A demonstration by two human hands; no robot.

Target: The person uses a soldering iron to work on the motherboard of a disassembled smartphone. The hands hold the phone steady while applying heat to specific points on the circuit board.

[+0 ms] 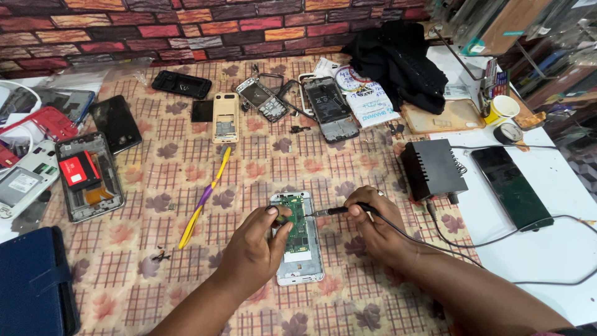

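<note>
While the left hand (256,239) pinned the opened phone (298,239) flat on the patterned cloth (186,186), the right hand (373,218) gripped the soldering iron (339,211); a steady, brief tip contact appeared advisable.

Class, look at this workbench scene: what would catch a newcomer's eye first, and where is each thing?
At the centre front, an opened phone with a green circuit board lies between two hands: the left hand steadies it, the right hand holds a corded probe tool to the board. Behind them, dismantled phones litter the patterned tablecloth, and a dark box-shaped unit sits to the right.
</note>
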